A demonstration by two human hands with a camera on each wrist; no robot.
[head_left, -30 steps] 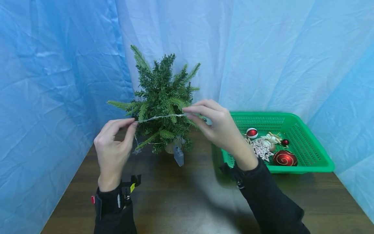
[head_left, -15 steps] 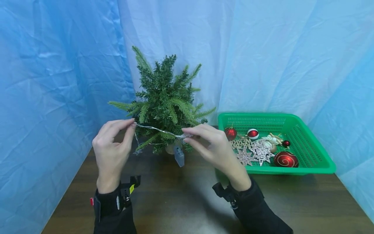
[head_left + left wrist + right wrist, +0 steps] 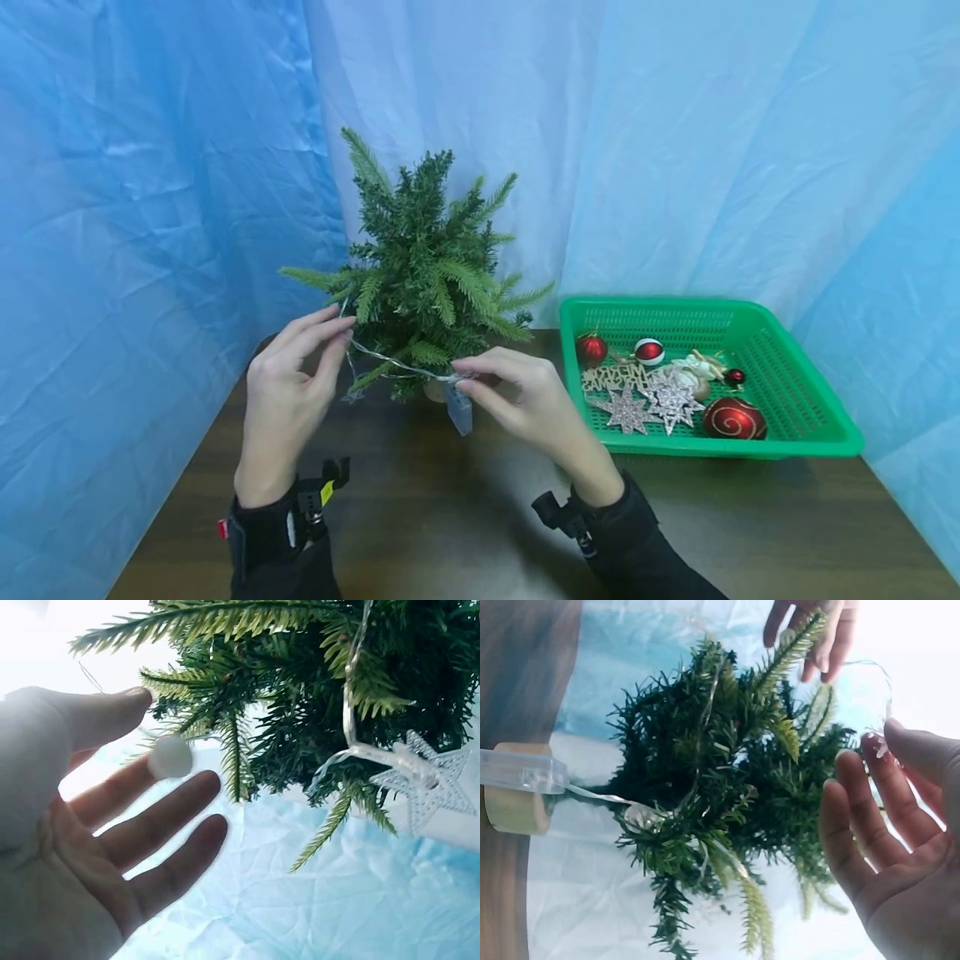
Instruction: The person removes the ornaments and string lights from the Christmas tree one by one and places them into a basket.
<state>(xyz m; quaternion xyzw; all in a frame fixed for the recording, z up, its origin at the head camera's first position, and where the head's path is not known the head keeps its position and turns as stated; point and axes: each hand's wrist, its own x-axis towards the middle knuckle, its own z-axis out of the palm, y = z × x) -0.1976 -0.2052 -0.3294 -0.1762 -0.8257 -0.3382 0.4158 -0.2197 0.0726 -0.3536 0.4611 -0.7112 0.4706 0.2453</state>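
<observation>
A small artificial Christmas tree stands on the table, with clear string lights on its lower branches. My left hand holds the wire at the tree's left side, thumb and forefinger close together. A pale round piece shows by its fingers in the left wrist view. My right hand pinches the strand in front of the trunk, and a small clear piece sits at its fingertips. A clear star hangs from the wire. Partly behind the right fingertips is the clear battery box.
To the right, a green basket holds red baubles, glittery snowflakes and a gold lettered ornament. Blue-white cloth hangs behind and at both sides of the brown wooden table.
My right hand has moved down and left with the strand, nearing the battery box. The stretch between the hands now slopes down. My left hand has shifted slightly, its fingers nearer the branches.
</observation>
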